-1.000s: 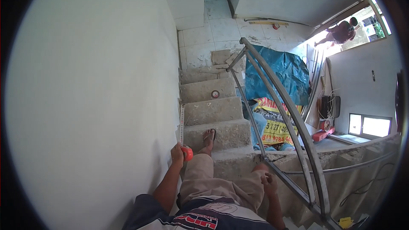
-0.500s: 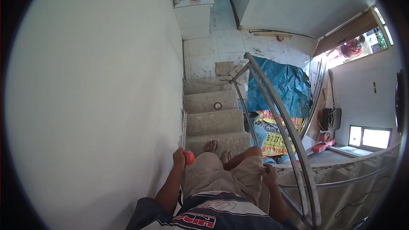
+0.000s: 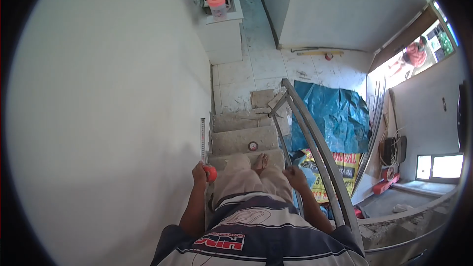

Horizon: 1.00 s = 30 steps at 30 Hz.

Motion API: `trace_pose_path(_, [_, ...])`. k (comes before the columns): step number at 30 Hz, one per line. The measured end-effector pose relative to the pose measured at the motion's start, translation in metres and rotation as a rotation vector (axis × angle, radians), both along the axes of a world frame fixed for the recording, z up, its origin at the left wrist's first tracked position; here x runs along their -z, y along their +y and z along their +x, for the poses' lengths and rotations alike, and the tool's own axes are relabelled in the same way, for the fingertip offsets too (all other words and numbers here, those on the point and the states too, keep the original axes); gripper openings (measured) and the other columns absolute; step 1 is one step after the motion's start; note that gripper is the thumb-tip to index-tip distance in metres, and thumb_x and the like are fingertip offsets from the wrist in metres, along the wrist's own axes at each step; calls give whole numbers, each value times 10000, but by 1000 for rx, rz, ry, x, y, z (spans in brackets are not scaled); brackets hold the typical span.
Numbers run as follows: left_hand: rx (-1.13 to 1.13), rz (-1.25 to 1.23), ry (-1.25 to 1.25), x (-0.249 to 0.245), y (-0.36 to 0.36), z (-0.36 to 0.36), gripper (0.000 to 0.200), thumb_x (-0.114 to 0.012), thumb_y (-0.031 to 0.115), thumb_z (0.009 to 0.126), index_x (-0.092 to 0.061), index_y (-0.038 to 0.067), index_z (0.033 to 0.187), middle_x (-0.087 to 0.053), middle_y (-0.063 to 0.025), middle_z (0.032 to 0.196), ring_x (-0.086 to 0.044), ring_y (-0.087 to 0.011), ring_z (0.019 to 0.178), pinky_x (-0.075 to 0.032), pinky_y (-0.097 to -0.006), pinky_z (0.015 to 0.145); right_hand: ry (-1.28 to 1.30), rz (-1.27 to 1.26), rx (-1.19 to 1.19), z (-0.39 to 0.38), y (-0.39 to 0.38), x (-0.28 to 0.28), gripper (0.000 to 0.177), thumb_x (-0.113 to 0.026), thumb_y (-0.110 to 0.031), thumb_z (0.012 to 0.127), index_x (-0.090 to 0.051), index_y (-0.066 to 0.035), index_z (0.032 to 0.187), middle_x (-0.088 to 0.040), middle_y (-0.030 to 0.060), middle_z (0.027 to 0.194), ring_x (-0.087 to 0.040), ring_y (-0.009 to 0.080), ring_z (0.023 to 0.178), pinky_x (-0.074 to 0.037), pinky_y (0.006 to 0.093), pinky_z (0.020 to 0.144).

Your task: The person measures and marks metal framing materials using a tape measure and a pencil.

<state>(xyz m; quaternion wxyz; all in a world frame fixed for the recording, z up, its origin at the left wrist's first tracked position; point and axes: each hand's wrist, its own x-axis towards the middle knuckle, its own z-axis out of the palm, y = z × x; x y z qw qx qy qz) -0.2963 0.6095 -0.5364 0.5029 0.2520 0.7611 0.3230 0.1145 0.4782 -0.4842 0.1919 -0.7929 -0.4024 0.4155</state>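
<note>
A red tape measure (image 3: pixel 211 173) is gripped in my left hand (image 3: pixel 199 173), close to the white wall. Its blade (image 3: pixel 203 140) sticks out away from me, beside the stair edge. My right hand (image 3: pixel 295 178) is by my right thigh, near the metal railing (image 3: pixel 315 143); its fingers look curled, and whether they hold anything is too small to tell. On a concrete step (image 3: pixel 236 141) ahead lies a small round disc (image 3: pixel 253 146).
A blue tarp (image 3: pixel 330 113) and a yellow printed banner (image 3: pixel 340 167) lie right of the railing. Beyond the stairs stands a counter (image 3: pixel 224 21) with a pink-lidded container (image 3: pixel 217 6). Outside the doorway is a person (image 3: pixel 415 55).
My view has shifted along the stairs. The left hand with the tape has moved slightly left, its blade now against the wall. My right hand has shifted left and up.
</note>
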Motion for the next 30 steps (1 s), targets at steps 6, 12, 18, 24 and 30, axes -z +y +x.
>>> trace_pose_path(6, [21, -94, -31, 13, 56, 28, 359, -539, 357, 1004, -670, 53, 864, -585, -30, 758, -529, -151, 689, -454, -341, 695, 239, 115, 171, 13, 44, 5, 391, -719, -308, 922, -666, 46, 1081, -696, 112, 838, -638, 131, 744, -507, 304, 684])
trace_pose_path(12, [11, 11, -74, -10, 132, 58, 365, -514, 346, 1013, -653, 67, 822, -574, -5, 710, -504, -108, 593, -431, -299, 571, 247, -21, 315, 46, 79, 20, 408, -747, -318, 893, -663, 33, 1083, -695, 95, 811, -651, 149, 687, -518, 299, 647])
trace_pose_path(18, [96, -42, -93, 84, 205, 49, 361, -535, 360, 999, -655, 63, 832, -564, -3, 729, -498, -116, 625, -440, -314, 621, 231, 63, 410, 47, 164, 111, 309, -699, -247, 934, -668, 31, 1066, -684, 65, 801, -632, 112, 680, -523, 281, 639])
trace_pose_path(24, [116, -43, -24, 215, 304, 23, 390, -560, 385, 976, -668, 37, 838, -586, -26, 750, -521, -170, 650, -463, -360, 660, 53, 60, 292, 10, 295, 251, 384, -723, -289, 913, -663, 41, 1100, -695, 94, 826, -666, 163, 757, -538, 322, 690])
trace_pose_path(30, [8, -49, -215, 187, 349, 9, 342, -559, 377, 984, -622, 100, 793, -526, 6, 650, -512, -145, 558, -423, -355, 558, 139, 139, 34, -19, 393, 200, 446, -741, -339, 898, -652, 5, 1169, -706, 147, 913, -678, 223, 844, -525, 353, 765])
